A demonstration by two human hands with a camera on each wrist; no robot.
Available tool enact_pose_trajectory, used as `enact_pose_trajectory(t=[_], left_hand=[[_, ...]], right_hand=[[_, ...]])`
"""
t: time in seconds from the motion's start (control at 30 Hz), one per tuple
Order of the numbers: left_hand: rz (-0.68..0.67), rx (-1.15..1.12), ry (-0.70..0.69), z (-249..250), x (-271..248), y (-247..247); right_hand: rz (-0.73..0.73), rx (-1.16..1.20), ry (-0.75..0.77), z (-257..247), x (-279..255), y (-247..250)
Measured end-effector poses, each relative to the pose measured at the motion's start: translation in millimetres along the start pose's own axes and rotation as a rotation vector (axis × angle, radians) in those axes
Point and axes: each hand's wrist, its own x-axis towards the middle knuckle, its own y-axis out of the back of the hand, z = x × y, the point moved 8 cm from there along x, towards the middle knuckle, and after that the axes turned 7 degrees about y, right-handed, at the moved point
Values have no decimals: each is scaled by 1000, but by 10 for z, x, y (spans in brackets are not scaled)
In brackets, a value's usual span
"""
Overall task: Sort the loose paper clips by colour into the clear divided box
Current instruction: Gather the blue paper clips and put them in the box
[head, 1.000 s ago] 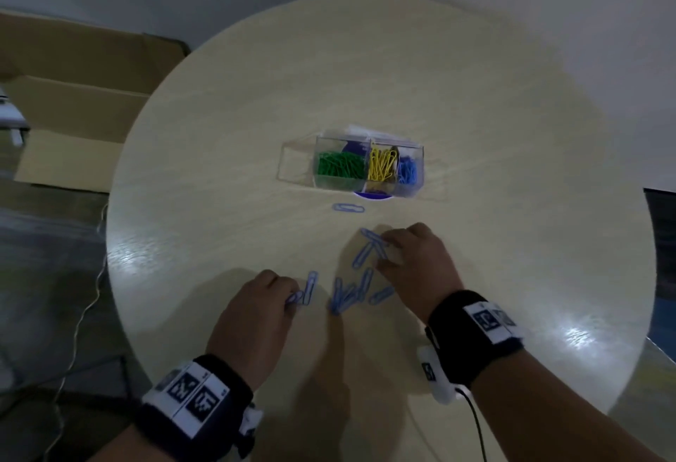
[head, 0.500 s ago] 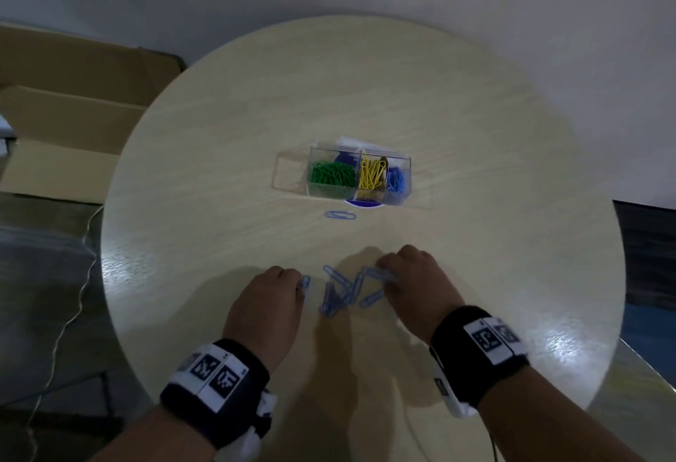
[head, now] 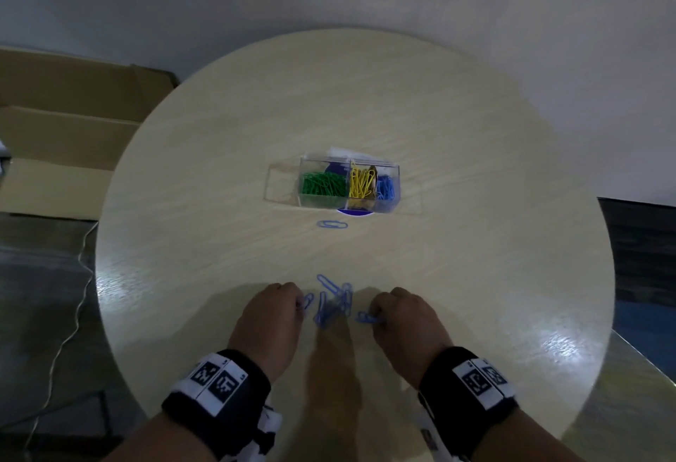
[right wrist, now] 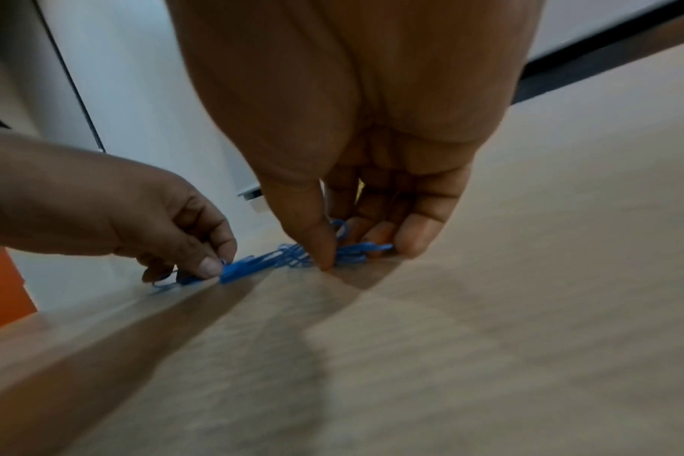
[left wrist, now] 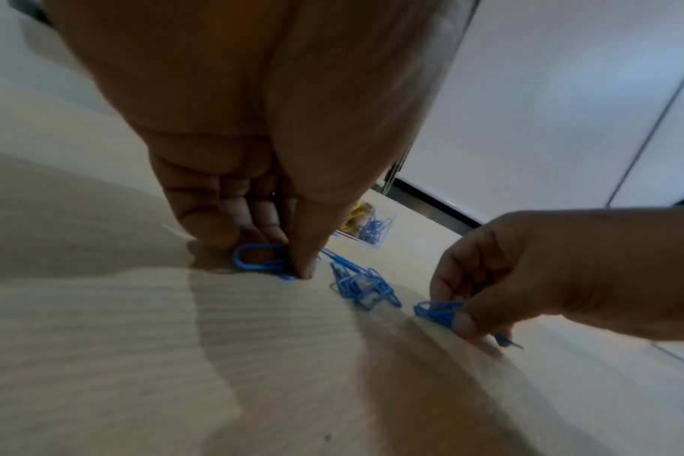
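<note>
The clear divided box [head: 396, 183] stands mid-table with green clips [head: 323, 186], yellow clips [head: 362, 182] and blue clips [head: 386, 188] in separate compartments. One blue clip [head: 332, 224] lies alone just in front of it. Near the front edge, a small pile of blue clips [head: 333, 305] lies between my hands. My left hand [head: 301, 306] pinches a blue clip [left wrist: 260, 260] against the table with thumb and fingers. My right hand [head: 373, 317] pinches a few blue clips [right wrist: 356, 250] at the pile's right side.
The round light wooden table [head: 457, 139] has the box's clear lid [head: 281, 183] lying open to the box's left. An open cardboard carton [head: 55, 139] stands on the floor to the left, and a thin cable [head: 73, 315] hangs there. A white wall runs behind.
Both hands have drawn back toward the near edge, dragging blue clips with them. The scattered clips are now bunched more tightly. The head view has tilted up.
</note>
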Motion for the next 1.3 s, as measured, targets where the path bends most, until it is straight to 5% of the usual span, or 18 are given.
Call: enact_pose_trajectory(t=[0.3, 0.43, 0.6, 0.87, 1.07, 1.3], left_hand=[[-48, 40, -77, 123, 120, 27], [33, -68, -108, 466, 378, 408], [169, -294, -133, 1139, 886, 891], [133, -366, -95, 1636, 1417, 678], [347, -434, -108, 1292, 1105, 977], [191, -104, -94, 525, 838, 627]], right_hand=[[48, -116, 98, 18, -70, 79], [72, 91, 24, 206, -54, 218], [310, 358, -70, 463, 5, 656], [498, 551, -114, 589, 182, 1298], [504, 501, -160, 622, 662, 1511], [364, 231, -81, 362, 1160, 1586]])
